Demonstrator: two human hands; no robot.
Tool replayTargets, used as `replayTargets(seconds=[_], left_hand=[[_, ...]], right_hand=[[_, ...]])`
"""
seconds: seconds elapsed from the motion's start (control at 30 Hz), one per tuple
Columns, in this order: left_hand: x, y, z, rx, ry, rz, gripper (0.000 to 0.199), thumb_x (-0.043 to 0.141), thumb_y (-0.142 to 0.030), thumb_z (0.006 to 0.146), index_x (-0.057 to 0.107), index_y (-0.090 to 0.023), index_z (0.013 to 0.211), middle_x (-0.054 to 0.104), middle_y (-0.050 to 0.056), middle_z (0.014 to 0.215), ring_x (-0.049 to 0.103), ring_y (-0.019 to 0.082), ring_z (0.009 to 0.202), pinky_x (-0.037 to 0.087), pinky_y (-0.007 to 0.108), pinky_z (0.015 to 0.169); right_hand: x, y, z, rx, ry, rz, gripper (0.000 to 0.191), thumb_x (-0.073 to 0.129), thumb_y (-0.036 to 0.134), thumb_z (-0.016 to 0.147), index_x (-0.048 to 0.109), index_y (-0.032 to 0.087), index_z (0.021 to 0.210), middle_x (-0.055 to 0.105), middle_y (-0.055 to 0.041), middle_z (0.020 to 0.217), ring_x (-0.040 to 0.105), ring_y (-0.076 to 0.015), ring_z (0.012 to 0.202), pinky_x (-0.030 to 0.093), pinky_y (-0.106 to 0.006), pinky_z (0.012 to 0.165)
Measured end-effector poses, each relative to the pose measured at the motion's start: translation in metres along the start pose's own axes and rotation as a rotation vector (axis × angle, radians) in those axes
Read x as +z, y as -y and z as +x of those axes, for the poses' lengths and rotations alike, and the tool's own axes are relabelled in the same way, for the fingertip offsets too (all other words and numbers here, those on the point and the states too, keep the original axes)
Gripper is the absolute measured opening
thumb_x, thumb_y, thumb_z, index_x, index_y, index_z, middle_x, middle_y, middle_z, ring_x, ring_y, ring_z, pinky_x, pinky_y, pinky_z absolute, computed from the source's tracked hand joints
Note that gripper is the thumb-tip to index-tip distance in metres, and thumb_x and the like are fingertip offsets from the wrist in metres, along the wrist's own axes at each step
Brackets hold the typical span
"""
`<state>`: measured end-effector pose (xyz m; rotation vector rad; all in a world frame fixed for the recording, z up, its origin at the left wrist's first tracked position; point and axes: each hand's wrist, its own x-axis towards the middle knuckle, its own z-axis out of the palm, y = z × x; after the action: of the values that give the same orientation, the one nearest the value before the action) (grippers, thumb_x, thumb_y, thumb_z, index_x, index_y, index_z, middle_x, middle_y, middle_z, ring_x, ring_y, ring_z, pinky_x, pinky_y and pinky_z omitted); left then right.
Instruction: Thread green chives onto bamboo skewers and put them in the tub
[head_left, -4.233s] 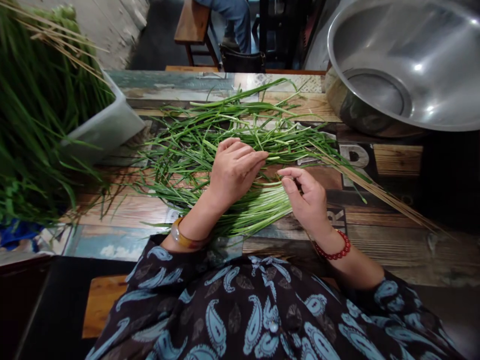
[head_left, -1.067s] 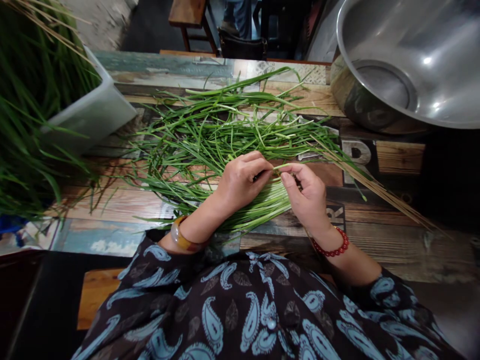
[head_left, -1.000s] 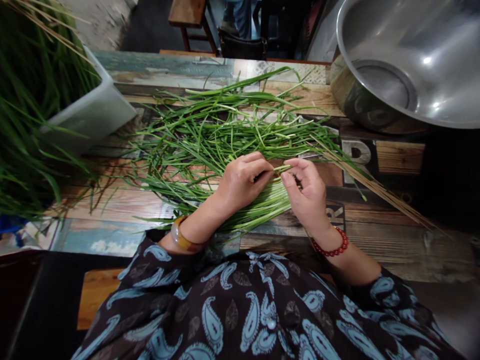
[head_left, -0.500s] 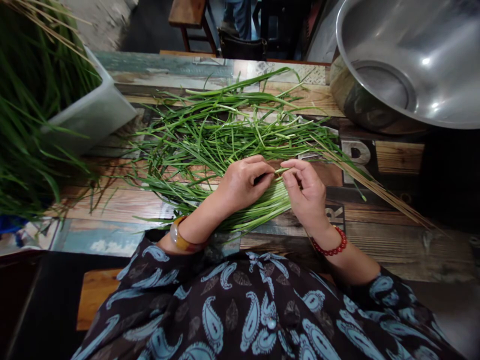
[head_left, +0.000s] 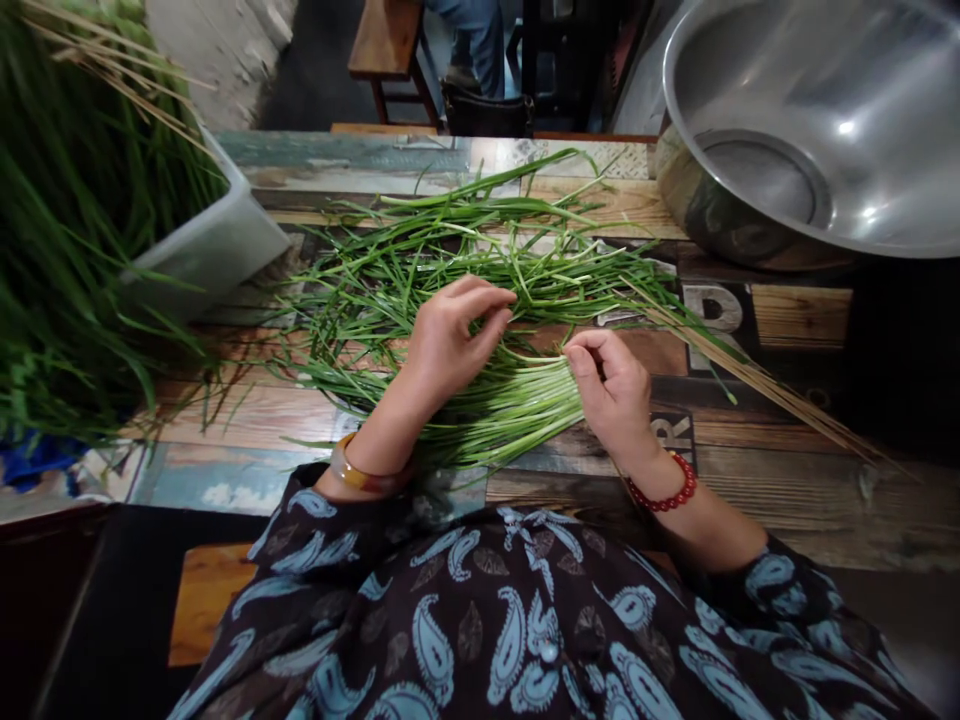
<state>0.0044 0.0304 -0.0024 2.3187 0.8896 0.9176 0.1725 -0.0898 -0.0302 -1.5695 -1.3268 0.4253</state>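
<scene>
Pale-green slender stalks [head_left: 517,400], probably light, limp and best pinched at their firmer ends, lie bundled on the patchwork wood-look table [head_left: 784,490] beside the bare right hand [head_left: 613,390], fingertips together, and below the bare left hand [head_left: 454,335], thumb and forefinger apart.

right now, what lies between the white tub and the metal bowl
In the head view, loose green stalks lie spread on the tabletop between the white tub and the metal bowl.

Left hand [head_left: 461,335] farther from right hand [head_left: 609,385]
</scene>
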Motion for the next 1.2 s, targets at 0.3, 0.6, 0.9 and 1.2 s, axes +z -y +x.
replayTargets(seconds=[0.3,0.6,0.9,1.2], left_hand=[[0.004,0.022,0.035,0.137,0.108,0.357,0.022,0.056,-0.019,0.091,0.074,-0.02,0.103,0.068,0.008,0.103,0.059,0.022,0.095,0.045,0.038,0.087],[0.018,0.024,0.058,0.155,0.207,0.519,0.02,0.057,-0.019,0.091,0.069,-0.016,0.074,0.065,0.013,0.108,0.054,0.03,0.106,0.039,0.043,0.09],[0.014,0.03,0.059,0.205,0.195,0.54,0.019,0.058,-0.02,0.09,0.069,-0.017,0.074,0.068,0.011,0.109,0.057,0.028,0.104,0.041,0.043,0.089],[0.0,-0.008,0.023,0.023,0.094,-0.051,0.009,0.061,-0.019,0.084,0.066,-0.015,0.077,0.068,0.001,0.076,0.06,0.014,0.072,0.047,0.027,0.072]], right_hand=[[0.001,-0.001,-0.001,-0.029,-0.017,0.062,0.016,0.053,0.035,0.097,0.062,0.023,0.092,0.072,-0.0013,0.084,0.066,-0.017,0.077,0.051,-0.029,0.073],[0.0,0.001,0.001,-0.075,-0.015,0.064,0.017,0.052,0.034,0.097,0.062,0.023,0.089,0.073,-0.0023,0.083,0.068,-0.0168,0.076,0.052,-0.028,0.074],[-0.002,0.0,0.001,-0.066,-0.007,0.035,0.02,0.051,0.038,0.097,0.063,0.023,0.09,0.074,-0.0034,0.085,0.068,-0.0175,0.076,0.053,-0.029,0.075],[-0.001,0.001,0.0,-0.028,-0.033,0.075,0.02,0.053,0.038,0.096,0.065,0.022,0.095,0.073,-0.0033,0.086,0.068,-0.0172,0.076,0.053,-0.029,0.075]])
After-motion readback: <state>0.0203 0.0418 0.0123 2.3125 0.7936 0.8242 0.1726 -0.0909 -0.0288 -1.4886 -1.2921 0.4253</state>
